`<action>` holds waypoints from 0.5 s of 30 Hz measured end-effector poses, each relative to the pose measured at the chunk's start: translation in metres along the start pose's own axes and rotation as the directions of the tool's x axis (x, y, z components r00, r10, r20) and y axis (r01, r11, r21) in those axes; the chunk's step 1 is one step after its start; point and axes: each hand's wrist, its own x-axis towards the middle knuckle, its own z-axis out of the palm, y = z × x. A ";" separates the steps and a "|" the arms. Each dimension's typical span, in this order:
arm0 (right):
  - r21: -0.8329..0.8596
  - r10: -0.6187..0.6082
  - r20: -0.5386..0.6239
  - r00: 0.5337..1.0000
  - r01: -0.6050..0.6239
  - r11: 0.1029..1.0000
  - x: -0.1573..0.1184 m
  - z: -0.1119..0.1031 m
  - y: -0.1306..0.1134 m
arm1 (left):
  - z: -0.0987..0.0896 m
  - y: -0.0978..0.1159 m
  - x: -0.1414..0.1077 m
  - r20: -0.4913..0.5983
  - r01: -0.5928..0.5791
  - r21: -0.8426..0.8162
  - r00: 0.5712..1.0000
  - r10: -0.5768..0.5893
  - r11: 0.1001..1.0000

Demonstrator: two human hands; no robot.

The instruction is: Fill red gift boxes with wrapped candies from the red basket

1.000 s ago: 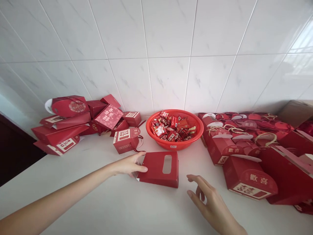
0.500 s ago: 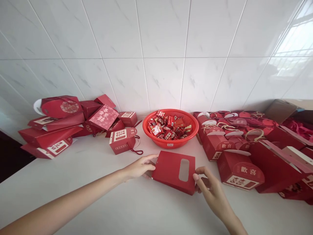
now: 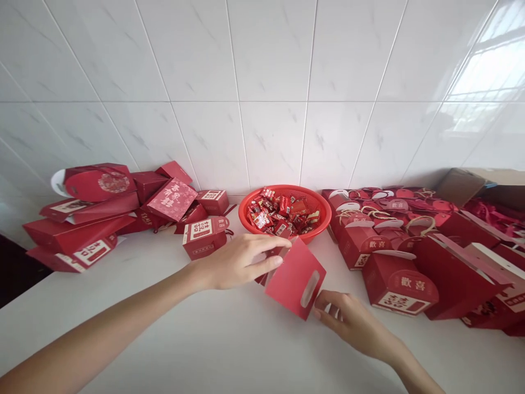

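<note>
A red paper gift box [image 3: 292, 282] with an oval cut-out stands tilted above the white table, in front of the candy basket. My left hand [image 3: 241, 261] grips its upper left edge between thumb and fingers. At its lower right edge is my right hand [image 3: 338, 317], fingers curled, with the fingertips close against the box. Whether those fingertips pinch the edge, I cannot tell. Behind the box, the red plastic basket [image 3: 326, 216] holds many wrapped candies [image 3: 283, 210]. The box's far side is hidden from me.
Red boxes [image 3: 102, 186] are piled at the left by the tiled wall. A small box [image 3: 204, 235] with white lettering stands near my left hand. Rows of red boxes with cord handles [image 3: 404, 282] fill the right side, and a brown carton [image 3: 463, 183] sits at the far right.
The box has been tipped up from lying nearly flat and turned. My left hand has risen to its top edge, while my right hand has shifted slightly left.
</note>
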 end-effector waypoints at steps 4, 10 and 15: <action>-0.128 -0.037 -0.111 0.993 0.023 0.992 0.009 -0.024 -0.014 | 0.001 0.015 0.013 0.050 -0.126 0.253 0.992 0.117 0.959; -0.065 -0.239 -0.469 0.850 0.237 0.969 0.022 -0.052 -0.047 | 0.007 0.008 0.031 0.007 -0.204 0.224 0.978 0.208 0.953; -0.124 -0.438 -0.465 0.769 0.434 0.892 0.038 -0.053 -0.057 | -0.002 0.002 0.042 -0.082 -0.188 0.188 0.975 0.206 0.964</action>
